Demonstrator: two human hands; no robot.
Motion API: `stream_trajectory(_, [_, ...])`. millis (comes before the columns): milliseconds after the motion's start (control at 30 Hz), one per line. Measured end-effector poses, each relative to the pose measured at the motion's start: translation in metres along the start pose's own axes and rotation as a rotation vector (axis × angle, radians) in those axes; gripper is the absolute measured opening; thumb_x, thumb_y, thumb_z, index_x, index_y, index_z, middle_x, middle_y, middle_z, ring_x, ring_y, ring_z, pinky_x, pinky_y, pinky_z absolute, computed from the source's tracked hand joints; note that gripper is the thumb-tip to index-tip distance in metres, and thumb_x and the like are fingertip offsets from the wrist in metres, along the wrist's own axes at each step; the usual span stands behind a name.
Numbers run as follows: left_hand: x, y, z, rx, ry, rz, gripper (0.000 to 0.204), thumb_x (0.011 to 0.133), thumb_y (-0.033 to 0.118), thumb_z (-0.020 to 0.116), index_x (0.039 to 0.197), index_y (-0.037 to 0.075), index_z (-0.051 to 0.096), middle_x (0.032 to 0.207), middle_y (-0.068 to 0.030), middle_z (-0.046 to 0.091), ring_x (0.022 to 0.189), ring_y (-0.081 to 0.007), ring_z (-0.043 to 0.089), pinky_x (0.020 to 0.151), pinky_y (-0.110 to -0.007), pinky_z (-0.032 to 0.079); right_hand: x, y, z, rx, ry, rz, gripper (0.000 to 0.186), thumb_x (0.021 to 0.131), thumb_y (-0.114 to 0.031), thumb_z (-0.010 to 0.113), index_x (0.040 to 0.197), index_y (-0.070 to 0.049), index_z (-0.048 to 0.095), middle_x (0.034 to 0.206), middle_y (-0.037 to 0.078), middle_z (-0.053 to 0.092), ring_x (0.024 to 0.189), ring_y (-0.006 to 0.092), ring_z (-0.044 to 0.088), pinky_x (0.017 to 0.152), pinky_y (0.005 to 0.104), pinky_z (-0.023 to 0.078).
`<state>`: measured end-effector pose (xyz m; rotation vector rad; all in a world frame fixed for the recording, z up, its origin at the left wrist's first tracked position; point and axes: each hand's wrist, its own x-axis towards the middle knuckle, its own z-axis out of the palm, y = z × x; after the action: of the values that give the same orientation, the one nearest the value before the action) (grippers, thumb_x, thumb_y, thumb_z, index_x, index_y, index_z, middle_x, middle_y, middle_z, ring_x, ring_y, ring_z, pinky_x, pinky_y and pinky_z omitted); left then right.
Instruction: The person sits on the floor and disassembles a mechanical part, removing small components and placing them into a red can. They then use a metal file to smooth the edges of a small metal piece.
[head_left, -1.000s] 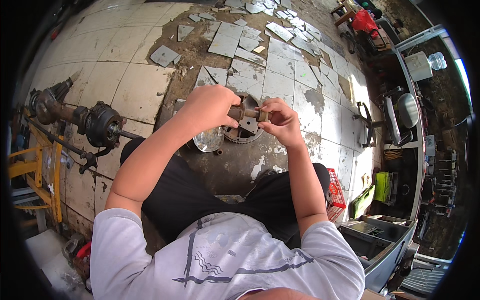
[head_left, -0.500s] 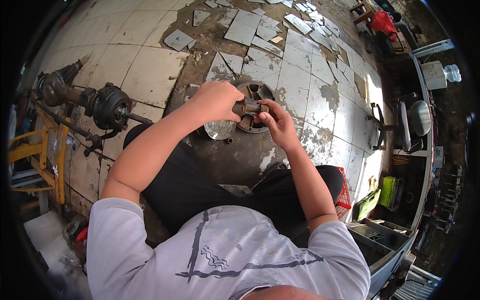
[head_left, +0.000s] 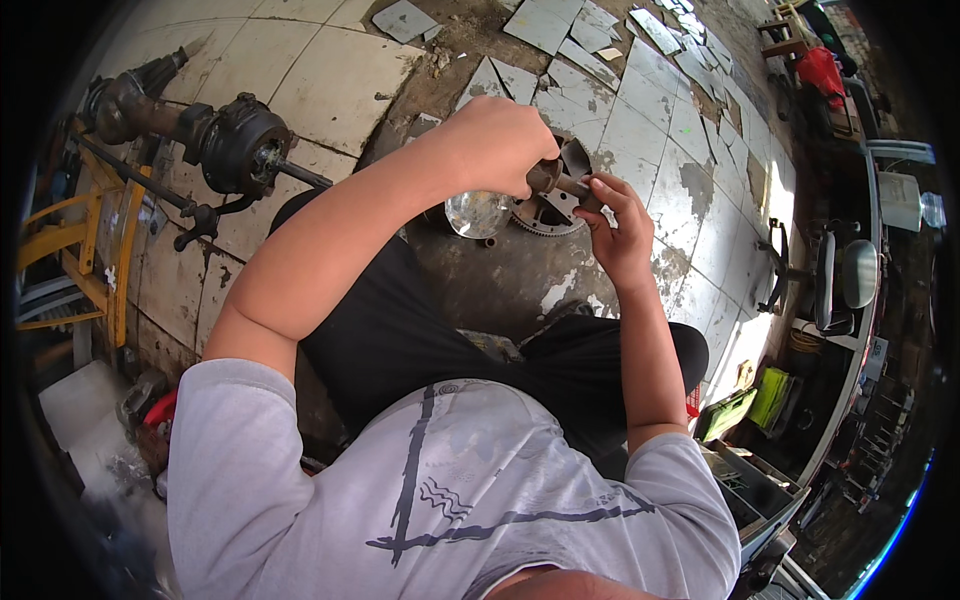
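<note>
Above the floor in front of me, my left hand point(head_left: 505, 145) is closed round the wider end of a brownish metal shaft piece point(head_left: 570, 186). My right hand point(head_left: 622, 220) pinches the dark far end of that piece between thumb and fingers. Part of the shaft shows between the two hands; the rest is covered by fingers. Beneath my hands lies a toothed flywheel point(head_left: 545, 226), partly hidden by them. Beside it, under my left wrist, is a round shiny metal container point(head_left: 478, 214). A small ring-like part point(head_left: 491, 243) lies close by on the floor.
At left stands an axle assembly with a dark drum point(head_left: 238, 150) and rod, next to a yellow metal frame point(head_left: 125, 265). Broken floor tiles point(head_left: 545, 22) lie ahead. To the right are a stool with a grey seat point(head_left: 858, 273), a red basket point(head_left: 692, 402) and a metal drawer unit point(head_left: 745, 480).
The view has turned, so the floor things appear shifted right and up. Both hands, still holding the shaft piece, have moved a little right over the flywheel.
</note>
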<state>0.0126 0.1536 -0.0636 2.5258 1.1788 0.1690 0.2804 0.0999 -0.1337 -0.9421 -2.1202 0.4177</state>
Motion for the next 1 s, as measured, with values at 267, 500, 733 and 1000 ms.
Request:
stream_trajectory(267, [0.003, -0.018, -0.002, 0.068, -0.182, 0.176, 0.032, 0.071, 0.032, 0.089, 0.087, 0.008, 0.075, 0.079, -0.0119, 0.074, 0.083, -0.036, 0.074, 0.074, -0.048, 0.06, -0.007, -0.008, 0.018, 0.103, 0.016, -0.043, 0.052, 0.083, 0.01, 0.084, 0.126, -0.009, 0.061, 0.12, 0.016, 0.073, 0.103, 0.0307, 0.075, 0.08, 0.037, 0.063])
stream_trajectory(500, [0.005, -0.025, -0.003, 0.065, -0.305, 0.14, 0.033, 0.067, 0.027, 0.091, 0.085, 0.004, 0.074, 0.075, -0.0139, 0.071, 0.078, -0.0381, 0.072, 0.071, -0.049, 0.056, -0.017, -0.009, 0.029, 1.021, -0.143, 0.803, 0.029, 0.11, -0.028, 0.064, 0.123, -0.003, 0.056, 0.108, 0.014, 0.073, 0.096, 0.0269, 0.076, 0.089, 0.0407, 0.062])
stream_trajectory(733, [0.009, -0.027, 0.002, 0.04, -0.351, 0.116, 0.03, 0.066, 0.023, 0.089, 0.081, 0.004, 0.07, 0.073, -0.0139, 0.069, 0.078, -0.0382, 0.071, 0.07, -0.05, 0.055, -0.011, -0.014, 0.029, 1.114, -0.09, 1.012, 0.02, 0.112, -0.024, 0.061, 0.112, -0.005, 0.059, 0.101, 0.013, 0.074, 0.082, 0.0198, 0.074, 0.082, 0.0384, 0.064])
stream_trajectory(1000, [0.022, -0.029, -0.002, 0.034, -0.334, 0.144, 0.022, 0.062, 0.011, 0.082, 0.077, 0.005, 0.067, 0.07, -0.0131, 0.066, 0.074, -0.0383, 0.068, 0.065, -0.049, 0.053, -0.016, -0.018, 0.024, 1.181, -0.008, 0.953, 0.013, 0.108, -0.013, 0.067, 0.111, -0.003, 0.06, 0.102, 0.013, 0.074, 0.086, 0.018, 0.075, 0.089, 0.0421, 0.066])
